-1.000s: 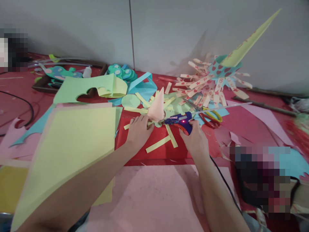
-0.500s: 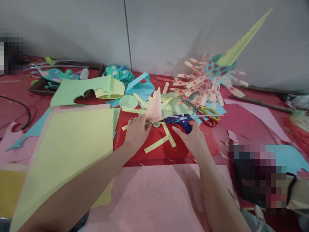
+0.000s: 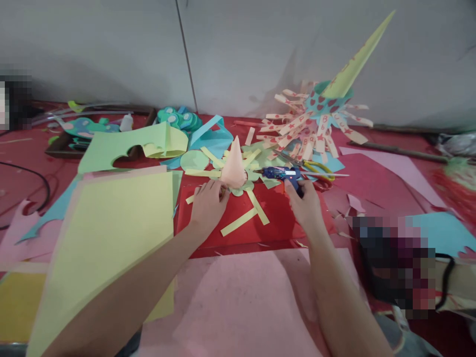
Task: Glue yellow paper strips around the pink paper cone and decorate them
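My right hand (image 3: 308, 202) is wrapped around the grip of a blue glue gun (image 3: 277, 173), its nozzle pointing left toward a pale pink paper cone (image 3: 234, 166). A clear glue stick juts from the gun's back end. The cone stands upright on a light green scalloped paper base (image 3: 238, 192) with yellow paper strips (image 3: 258, 206) spreading out around it. At the left of the cone's base, my left hand (image 3: 209, 202) has its fingers curled and thumb close to them; what they pinch is hidden. A loose yellow strip (image 3: 238, 221) lies in front on the red sheet (image 3: 286, 218).
Behind at right stands a fringed paper hat (image 3: 329, 106) with a tall yellow cone. Scissors (image 3: 320, 168) with yellow handles lie behind the glue gun. Large yellow sheets (image 3: 122, 238) are stacked at left, near a tray (image 3: 59, 148) of cutouts. A blurred-out patch is at right.
My right hand and the glue gun have moved slightly right and away from the cone's base. My left hand stays beside the cone. The whole view has shifted a little.
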`<state>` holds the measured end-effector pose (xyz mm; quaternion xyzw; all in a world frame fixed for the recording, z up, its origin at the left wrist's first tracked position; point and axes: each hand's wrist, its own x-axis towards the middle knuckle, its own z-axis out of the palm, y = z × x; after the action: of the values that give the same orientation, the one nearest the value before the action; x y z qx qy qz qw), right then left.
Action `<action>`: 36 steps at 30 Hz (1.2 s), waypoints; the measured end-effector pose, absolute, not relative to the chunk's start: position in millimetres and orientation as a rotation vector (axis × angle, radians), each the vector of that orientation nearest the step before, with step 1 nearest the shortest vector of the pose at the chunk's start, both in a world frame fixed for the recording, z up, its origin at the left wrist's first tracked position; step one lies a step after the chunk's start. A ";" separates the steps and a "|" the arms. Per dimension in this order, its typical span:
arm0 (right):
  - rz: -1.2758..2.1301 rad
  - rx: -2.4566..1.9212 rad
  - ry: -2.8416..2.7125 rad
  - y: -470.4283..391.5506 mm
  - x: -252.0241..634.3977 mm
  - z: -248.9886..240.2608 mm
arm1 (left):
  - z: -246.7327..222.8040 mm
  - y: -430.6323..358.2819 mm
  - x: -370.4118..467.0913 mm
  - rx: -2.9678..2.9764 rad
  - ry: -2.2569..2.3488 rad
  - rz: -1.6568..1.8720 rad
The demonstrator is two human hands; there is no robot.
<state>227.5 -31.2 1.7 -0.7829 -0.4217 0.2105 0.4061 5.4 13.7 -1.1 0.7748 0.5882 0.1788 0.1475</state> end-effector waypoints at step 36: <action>0.353 -1.594 -1.586 -29.4 166.0 -8.8 | 15.8 -13.7 -25.3 2.388 0.900 0.092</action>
<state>166.0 -29.4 -8.8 -0.6357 -0.6326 0.1409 0.4193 -25.3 -13.7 15.8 0.8950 0.3372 0.0343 0.2900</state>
